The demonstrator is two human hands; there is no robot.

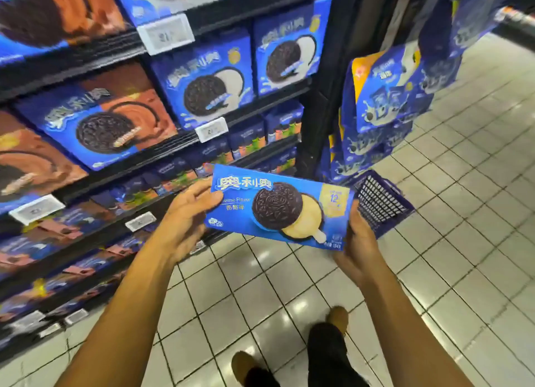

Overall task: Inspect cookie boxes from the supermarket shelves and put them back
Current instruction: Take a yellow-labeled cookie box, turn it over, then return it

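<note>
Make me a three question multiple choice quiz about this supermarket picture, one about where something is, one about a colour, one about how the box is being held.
1. Where is the purple plastic basket?
A. on the top shelf
B. on the tiled floor, past the box's right end
C. hanging from the left arm

2. What colour is the held Oreo cookie box, mainly?
A. blue
B. red
C. green

3. How is the box held?
A. by the left hand alone
B. by the left hand and the right hand, one at each end
C. it lies on the floor

Answers: 1 B, the basket sits on the tiles by the hanging bags; 2 A, its front is blue; 3 B, the hands grip opposite ends.
</note>
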